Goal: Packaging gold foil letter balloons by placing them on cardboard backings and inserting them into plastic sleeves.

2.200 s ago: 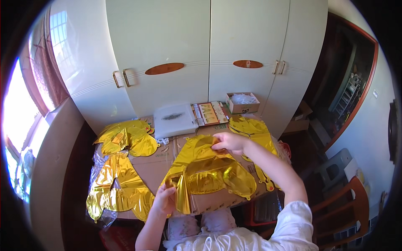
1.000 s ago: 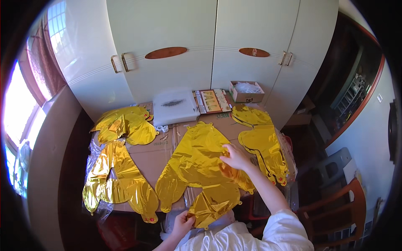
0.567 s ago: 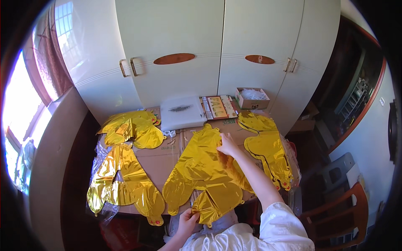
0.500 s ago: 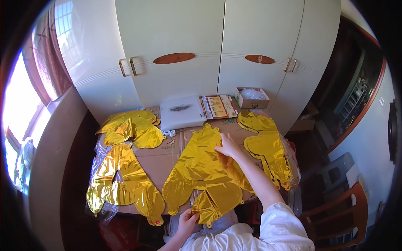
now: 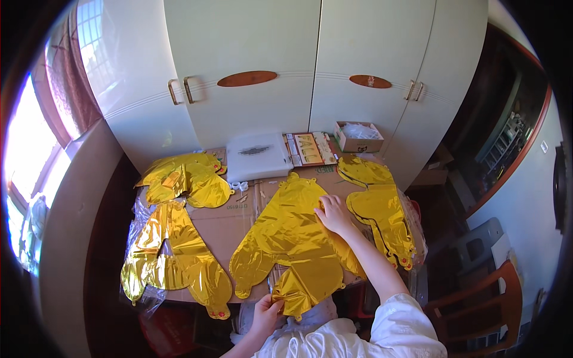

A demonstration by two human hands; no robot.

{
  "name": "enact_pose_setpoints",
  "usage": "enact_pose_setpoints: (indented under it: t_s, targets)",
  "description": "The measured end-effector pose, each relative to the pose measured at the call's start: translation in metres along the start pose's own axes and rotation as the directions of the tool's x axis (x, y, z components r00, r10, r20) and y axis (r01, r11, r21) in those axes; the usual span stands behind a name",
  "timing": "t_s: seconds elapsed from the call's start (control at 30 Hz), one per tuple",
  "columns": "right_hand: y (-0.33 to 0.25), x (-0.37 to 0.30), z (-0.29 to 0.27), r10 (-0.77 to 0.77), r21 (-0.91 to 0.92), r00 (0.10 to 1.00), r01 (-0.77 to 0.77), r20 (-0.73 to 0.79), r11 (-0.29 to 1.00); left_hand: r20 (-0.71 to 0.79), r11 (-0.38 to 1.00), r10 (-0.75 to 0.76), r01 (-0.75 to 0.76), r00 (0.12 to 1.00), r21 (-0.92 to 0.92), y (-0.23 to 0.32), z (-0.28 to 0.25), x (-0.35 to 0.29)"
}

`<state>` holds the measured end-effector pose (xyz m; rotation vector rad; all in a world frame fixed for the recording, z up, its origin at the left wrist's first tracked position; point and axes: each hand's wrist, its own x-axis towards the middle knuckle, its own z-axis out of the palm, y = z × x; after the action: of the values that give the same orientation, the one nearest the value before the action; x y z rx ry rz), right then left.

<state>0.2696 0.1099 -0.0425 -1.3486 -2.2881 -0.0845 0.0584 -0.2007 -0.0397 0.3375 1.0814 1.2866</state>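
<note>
A flat gold foil balloon (image 5: 286,232), creased and partly folded, lies across the middle of the cardboard, its lower part hanging over the near edge. Close to my body, my left hand (image 5: 267,314) pinches the balloon's lower left corner between thumb and fingers. Higher up, my right hand (image 5: 335,213) has its fingers curled on the right edge of the same balloon. An A-shaped gold balloon (image 5: 197,262) rests to the left, its tips over the near edge. Behind it is another crumpled gold balloon (image 5: 188,179). More gold balloons (image 5: 382,209) lie on the right, beside my right forearm.
Brown cardboard (image 5: 218,222) covers the table. Along its back stand a white plastic-wrapped package (image 5: 256,158), a flat printed box (image 5: 309,149) and an open carton (image 5: 358,143) with clear plastic inside. Pale cupboards (image 5: 239,36) rise behind. A wooden chair (image 5: 504,310) is at the right.
My right hand has shifted slightly right and down along the balloon's edge, its fingers curling in. The balloon's upper right part lies flatter. My left hand keeps its pinch.
</note>
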Motion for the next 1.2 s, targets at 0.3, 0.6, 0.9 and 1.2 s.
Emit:
enact_pose_setpoints:
  t_s: [0.3,0.6,0.9,1.2]
  targets:
    - [-0.011,0.008,0.003,0.103,0.13,0.992,-0.112,0.075,0.985,0.08,0.963,-0.009,-0.013,0.997,0.27,0.005,-0.01,0.01]
    - [-0.029,0.057,-0.006,0.355,0.014,0.854,-0.389,0.381,0.921,0.12,0.904,0.021,-0.07,0.993,0.421,0.022,-0.015,0.012]
    - [-0.021,0.069,-0.012,0.364,0.063,0.778,-0.457,0.511,0.887,0.116,0.872,0.077,-0.123,0.99,0.474,0.03,-0.022,0.016]
    - [-0.015,0.066,-0.008,0.41,0.085,0.772,-0.508,0.486,0.857,0.116,0.863,0.093,-0.138,0.989,0.487,0.027,-0.025,0.021]
